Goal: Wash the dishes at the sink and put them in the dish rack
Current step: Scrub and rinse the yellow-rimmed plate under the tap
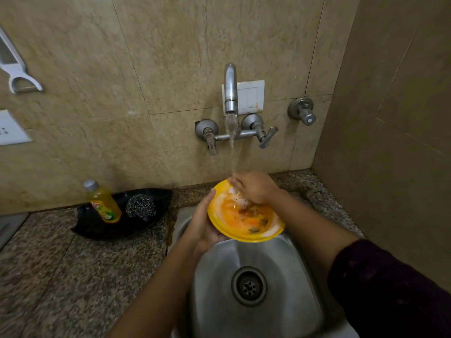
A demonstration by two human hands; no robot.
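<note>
A yellow bowl (246, 220) with orange food residue and dark bits inside is held over the steel sink (288, 269). My left hand (202, 228) grips the bowl's left rim from below. My right hand (253, 186) rests inside the bowl at its far edge, fingers curled against the inner surface. Water runs from the wall tap (231, 89) onto my right hand and into the bowl. I see no dish rack.
On the granite counter to the left lies a black tray (97, 225) with a yellow dish-soap bottle (103, 202) and a steel scrubber (141, 207). Tap handles (266, 139) and a separate valve (303, 113) stick out of the tiled wall. A side wall stands close on the right.
</note>
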